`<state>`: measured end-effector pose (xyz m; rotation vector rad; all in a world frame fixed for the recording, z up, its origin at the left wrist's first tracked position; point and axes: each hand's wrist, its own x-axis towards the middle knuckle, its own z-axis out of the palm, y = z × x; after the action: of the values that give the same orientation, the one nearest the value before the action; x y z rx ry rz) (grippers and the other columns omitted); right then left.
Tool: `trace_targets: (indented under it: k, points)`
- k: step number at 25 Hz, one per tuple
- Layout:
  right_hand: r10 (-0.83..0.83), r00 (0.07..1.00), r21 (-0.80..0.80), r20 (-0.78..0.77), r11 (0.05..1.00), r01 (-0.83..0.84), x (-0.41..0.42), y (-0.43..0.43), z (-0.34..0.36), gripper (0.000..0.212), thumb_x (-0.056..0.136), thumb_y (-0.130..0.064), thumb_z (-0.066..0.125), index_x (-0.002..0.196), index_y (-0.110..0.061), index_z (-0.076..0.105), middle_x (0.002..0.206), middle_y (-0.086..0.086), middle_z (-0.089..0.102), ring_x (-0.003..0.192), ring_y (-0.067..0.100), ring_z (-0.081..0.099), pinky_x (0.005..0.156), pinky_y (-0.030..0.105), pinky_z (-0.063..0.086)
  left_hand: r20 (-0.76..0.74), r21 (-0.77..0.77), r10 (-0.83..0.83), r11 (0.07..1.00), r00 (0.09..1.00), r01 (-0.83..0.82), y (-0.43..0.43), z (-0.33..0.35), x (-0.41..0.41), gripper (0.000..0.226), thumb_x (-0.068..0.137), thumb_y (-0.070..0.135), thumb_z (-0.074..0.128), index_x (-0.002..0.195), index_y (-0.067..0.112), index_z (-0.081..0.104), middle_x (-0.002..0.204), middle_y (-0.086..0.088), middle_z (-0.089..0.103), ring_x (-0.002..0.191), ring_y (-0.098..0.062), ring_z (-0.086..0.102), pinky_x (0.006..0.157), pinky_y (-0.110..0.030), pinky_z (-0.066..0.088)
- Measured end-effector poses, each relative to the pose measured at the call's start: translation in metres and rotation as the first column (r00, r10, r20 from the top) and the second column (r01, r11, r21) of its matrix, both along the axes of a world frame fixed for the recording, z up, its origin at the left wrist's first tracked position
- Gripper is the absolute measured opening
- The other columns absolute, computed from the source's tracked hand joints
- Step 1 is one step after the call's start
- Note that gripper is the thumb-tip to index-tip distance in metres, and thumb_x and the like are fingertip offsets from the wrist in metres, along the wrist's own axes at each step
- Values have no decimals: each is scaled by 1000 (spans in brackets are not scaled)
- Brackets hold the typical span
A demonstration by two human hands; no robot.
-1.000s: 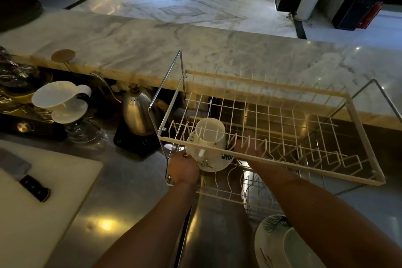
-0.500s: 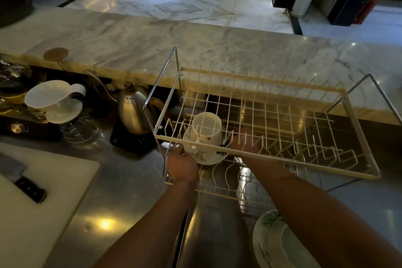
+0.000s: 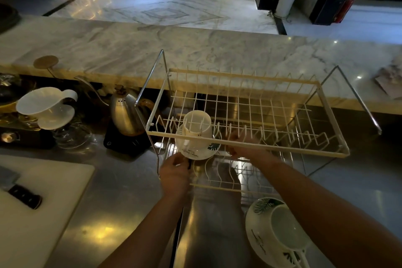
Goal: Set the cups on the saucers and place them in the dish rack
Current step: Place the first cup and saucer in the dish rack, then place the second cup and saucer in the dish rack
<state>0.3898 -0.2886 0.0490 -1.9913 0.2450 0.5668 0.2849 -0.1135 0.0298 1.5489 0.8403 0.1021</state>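
Observation:
A white cup (image 3: 196, 123) stands upside down on a leaf-printed saucer (image 3: 195, 150) inside the left end of the white wire dish rack (image 3: 245, 140), under the wires of its upper tier. My left hand (image 3: 174, 172) grips the saucer's near-left rim. Reaching in under the upper front rail, my right hand (image 3: 241, 143) holds the saucer's right rim. A second cup (image 3: 285, 230) sits upright on a second saucer (image 3: 255, 222) on the steel counter at the bottom right, partly hidden by my right forearm.
Left of the rack stand a steel gooseneck kettle (image 3: 124, 113) on a black base (image 3: 121, 143) and a white dripper on a glass carafe (image 3: 46, 106). A white cutting board (image 3: 43, 213) with a knife (image 3: 24, 196) lies at the near left. A marble counter (image 3: 195, 54) runs behind the rack.
Both hands have kept hold of the saucer and carried the cup a little deeper under the upper tier. The view has shifted, so more of the second cup and saucer shows.

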Motion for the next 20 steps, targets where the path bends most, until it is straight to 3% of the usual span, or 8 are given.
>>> trace_targets:
  k: [2, 4, 7, 9, 12, 14, 17, 20]
  points:
    - [65, 995, -62, 72, 996, -61, -14, -13, 14, 17, 91, -13, 67, 104, -2, 68, 98, 21, 69, 76, 24, 66, 68, 36, 58, 30, -1, -47, 999, 998, 47, -3, -5, -17, 25, 89, 0, 61, 105, 14, 75, 96, -11, 76, 87, -29, 74, 84, -47, 62]
    - [208, 966, -211, 154, 962, -174, -35, -31, 26, 18, 92, -21, 66, 103, -8, 70, 99, 14, 71, 86, 26, 69, 82, 42, 59, 27, 22, -188, 982, 982, 188, -14, -2, -39, 28, 90, -1, 59, 107, 17, 72, 93, -6, 75, 78, -19, 74, 74, -39, 64]
    - [332, 904, -400, 268, 892, -210, -75, -57, 44, 23, 92, -34, 65, 110, -21, 70, 100, -5, 68, 94, 15, 65, 85, 37, 56, -45, 263, -483, 839, 874, 477, -30, -5, -61, 27, 91, 6, 60, 110, 20, 72, 106, -5, 74, 90, -19, 70, 85, -41, 59]
    - [323, 881, -393, 347, 902, -177, -104, -76, 49, 24, 91, -36, 65, 112, -26, 69, 92, -17, 64, 87, 4, 63, 77, 27, 52, -109, 324, -582, 746, 806, 582, -41, -10, -76, 28, 91, 10, 61, 116, 17, 71, 107, -4, 72, 96, -20, 69, 88, -38, 57]
    - [180, 884, -312, 431, 949, -41, -145, -115, 48, 16, 90, -33, 66, 105, -30, 71, 83, -18, 67, 80, -2, 64, 71, 20, 49, -136, 312, -632, 704, 763, 638, -58, -16, -91, 26, 93, 22, 62, 117, 19, 71, 103, 2, 70, 91, -11, 65, 79, -26, 51]
    - [-18, 895, -225, 446, 965, 132, -167, -146, 38, 14, 90, -29, 66, 103, -27, 71, 86, -11, 71, 81, 3, 67, 73, 24, 52, -130, 277, -649, 702, 750, 656, -71, -21, -94, 26, 93, 28, 63, 116, 19, 72, 104, 2, 72, 91, -10, 65, 81, -28, 54]
    - [-315, 912, -88, 262, 933, 348, -192, -183, 8, 20, 94, -20, 63, 111, -14, 70, 90, 1, 73, 81, 18, 70, 80, 41, 61, -151, 118, -622, 760, 768, 639, -94, -28, -95, 24, 93, 31, 62, 111, 19, 73, 106, -4, 76, 100, -24, 70, 95, -48, 56]
    - [-344, 934, -152, 101, 922, 356, -206, -195, -32, 22, 93, -17, 65, 112, -7, 70, 92, 10, 74, 76, 24, 71, 76, 43, 63, -159, -23, -556, 828, 816, 560, -109, -40, -97, 21, 93, 27, 63, 104, 13, 74, 96, -13, 75, 92, -34, 69, 94, -53, 56]
